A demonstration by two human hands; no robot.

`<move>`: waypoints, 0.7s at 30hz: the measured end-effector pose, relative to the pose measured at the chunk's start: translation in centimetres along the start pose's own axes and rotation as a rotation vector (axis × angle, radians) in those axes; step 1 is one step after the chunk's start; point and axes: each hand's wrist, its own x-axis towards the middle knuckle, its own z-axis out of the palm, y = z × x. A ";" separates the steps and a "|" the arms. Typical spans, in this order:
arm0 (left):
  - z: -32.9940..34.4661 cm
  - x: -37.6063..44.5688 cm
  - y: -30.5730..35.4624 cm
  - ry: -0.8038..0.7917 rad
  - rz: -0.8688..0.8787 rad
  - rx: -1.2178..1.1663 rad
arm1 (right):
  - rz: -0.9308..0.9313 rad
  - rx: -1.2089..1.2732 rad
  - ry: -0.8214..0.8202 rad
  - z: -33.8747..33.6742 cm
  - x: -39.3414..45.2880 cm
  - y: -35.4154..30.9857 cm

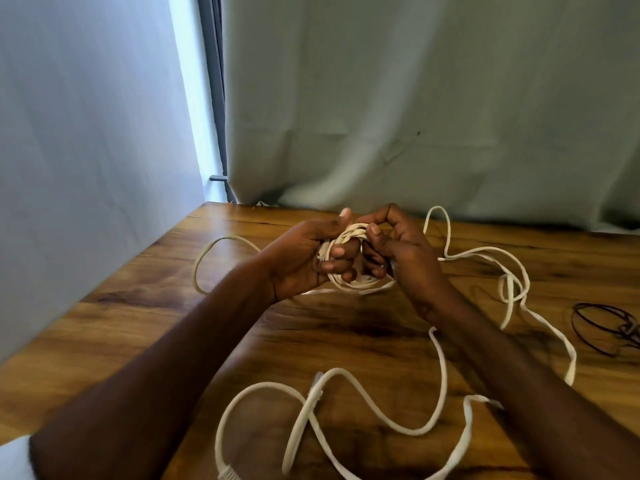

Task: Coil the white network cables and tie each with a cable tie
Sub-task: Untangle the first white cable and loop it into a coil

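Observation:
A small coil of white network cable is held above the wooden table near its far edge. My left hand grips the coil with fingers curled through its loops. My right hand pinches the coil's top from the right side. Uncoiled white cable trails loosely over the table toward me, and one of its plugs lies near the front. A further loop of the white cable lies to the left of my left hand.
A bundle of thin black cable ties lies at the table's right edge. Pale cloth sheets hang behind and left of the table. More white cable loops lie right of my hands.

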 end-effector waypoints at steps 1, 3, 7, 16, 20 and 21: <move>0.1 0.1 -0.1 0.013 -0.003 -0.002 | -0.011 -0.021 0.028 0.1 0.0 0.1; 0.4 0.1 0.0 0.019 -0.001 -0.013 | -0.034 -0.036 0.051 0.2 -0.2 0.1; 0.9 0.1 0.5 0.037 0.019 -0.070 | -0.166 -0.247 0.033 -0.1 -0.4 0.1; 1.0 1.4 -1.7 0.266 0.187 -0.060 | -0.160 -0.476 -0.004 -0.9 0.1 0.6; 1.0 1.2 -1.6 0.305 0.207 -0.055 | -0.148 -0.686 0.151 -2.2 -1.1 -1.6; 1.4 1.1 -1.2 0.282 0.228 -0.059 | -0.150 -0.726 0.193 -2.8 -1.9 -2.6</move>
